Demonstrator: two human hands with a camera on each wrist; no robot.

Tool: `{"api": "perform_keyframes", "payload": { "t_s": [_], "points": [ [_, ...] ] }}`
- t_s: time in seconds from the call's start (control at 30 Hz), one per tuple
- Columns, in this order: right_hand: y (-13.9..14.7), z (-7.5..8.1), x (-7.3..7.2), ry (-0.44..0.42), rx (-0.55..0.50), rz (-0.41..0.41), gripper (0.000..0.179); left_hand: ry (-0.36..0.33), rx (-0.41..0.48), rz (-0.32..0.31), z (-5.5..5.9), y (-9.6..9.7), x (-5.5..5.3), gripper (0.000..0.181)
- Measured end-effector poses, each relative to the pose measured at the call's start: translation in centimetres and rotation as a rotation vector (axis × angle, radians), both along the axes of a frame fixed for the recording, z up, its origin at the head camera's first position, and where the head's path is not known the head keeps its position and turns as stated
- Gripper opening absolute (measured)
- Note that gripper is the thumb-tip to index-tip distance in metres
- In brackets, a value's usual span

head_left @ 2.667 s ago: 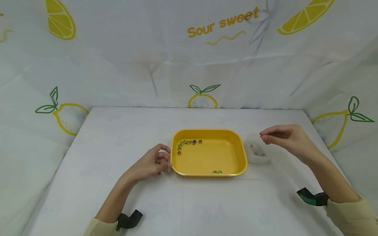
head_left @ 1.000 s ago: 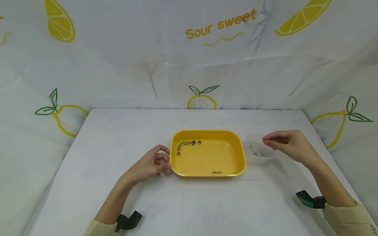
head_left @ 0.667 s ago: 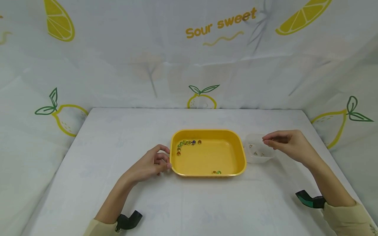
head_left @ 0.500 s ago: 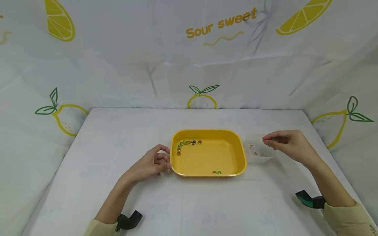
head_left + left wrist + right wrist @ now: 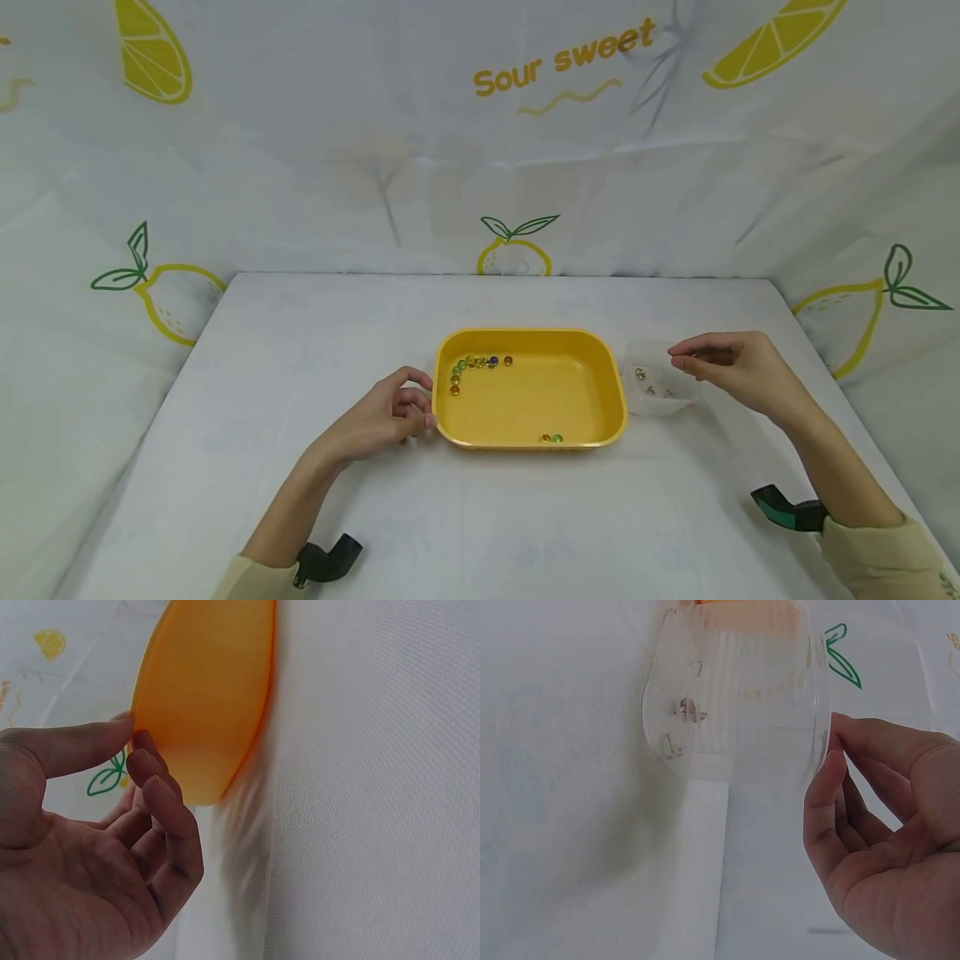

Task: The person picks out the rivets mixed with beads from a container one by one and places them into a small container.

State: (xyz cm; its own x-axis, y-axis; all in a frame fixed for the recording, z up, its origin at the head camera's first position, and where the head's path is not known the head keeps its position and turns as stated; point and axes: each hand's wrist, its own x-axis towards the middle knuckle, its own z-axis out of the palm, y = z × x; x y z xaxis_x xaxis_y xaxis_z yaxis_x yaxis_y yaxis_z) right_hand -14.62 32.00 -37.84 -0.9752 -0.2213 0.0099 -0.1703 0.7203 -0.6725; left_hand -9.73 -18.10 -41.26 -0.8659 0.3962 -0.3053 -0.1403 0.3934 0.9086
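My left hand [image 5: 390, 417] is at the left end of a yellow plastic tray [image 5: 528, 412]. In the left wrist view, the fingertips [image 5: 124, 720] meet the tray's rim and the other fingers curl beside its outer wall. Glass marbles [image 5: 462, 364] line the tray's back left corner, with two more at the front wall. My right hand [image 5: 731, 362] is bent over a clear plastic container [image 5: 637, 404], thumb and forefinger close together. Nothing shows between those tips. Several small brassy metal pieces [image 5: 640, 373] lie in the container; their exact kind is too small to tell.
The container stands close against the tray's right side. A white cloth covers the table [image 5: 480, 517]. Behind it hangs a lemon-print curtain [image 5: 420, 167]. Black straps with camera mounts [image 5: 327, 560] are on both wrists.
The right hand has lowered slightly over the container since the earliest frame. Another metal piece now shows in the container, below its fingertips. The left hand, tray and marbles are unchanged.
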Motion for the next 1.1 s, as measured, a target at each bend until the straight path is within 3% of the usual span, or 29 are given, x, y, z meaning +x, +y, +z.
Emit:
{"api": "perform_keyframes", "payload": {
  "t_s": [0.67, 1.1],
  "points": [
    [-0.1, 0.8, -0.6, 0.031, 0.016, 0.024, 0.02, 0.0, 0.022, -0.008, -0.1, 0.0, -0.1, 0.045],
    [-2.5, 2.1, -1.5, 0.08, 0.007, 0.084, 0.019, -0.015, 0.027, -0.004, -0.1, 0.0, 0.0, 0.046]
  ]
}}
